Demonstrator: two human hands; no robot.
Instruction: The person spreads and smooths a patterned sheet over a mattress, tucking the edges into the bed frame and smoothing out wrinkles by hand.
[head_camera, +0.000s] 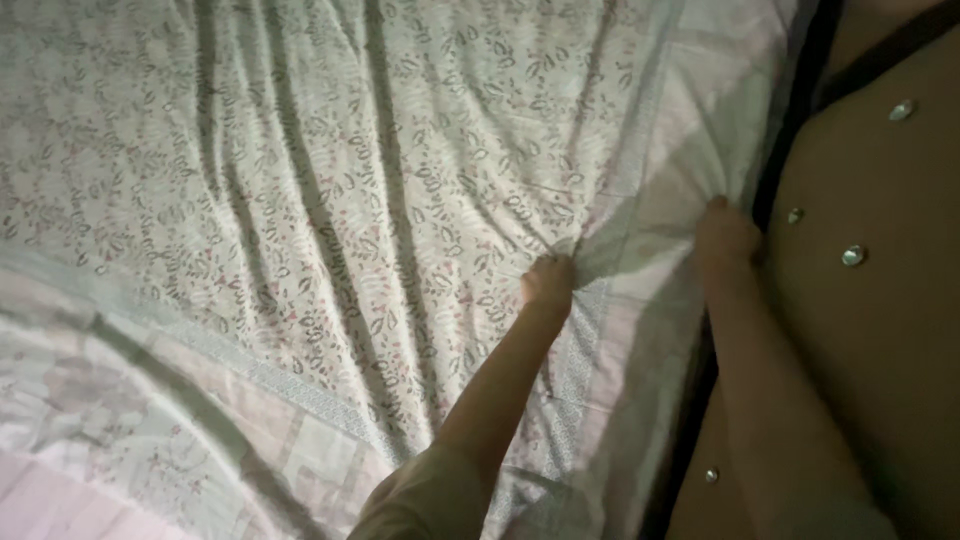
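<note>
While both arms reach forward over the bed, the left hand (548, 283) is bunched closed on a fold of the floral bedsheet (300, 200), pinching the cloth near its grey-bordered edge so that long creases fan away from the grip toward the upper left. The right hand (727, 236) is closed on the same sheet farther right, gripping the pale border strip (690, 140) where it meets the brown padded headboard (870, 300); its fingers are buried in the fabric, so only the knuckles show. That sheet lies spread across the mattress, filling most of the view, rumpled and pulled taut between the two hands. Round metal studs (853, 255) dot the headboard just beside the right wrist.
</note>
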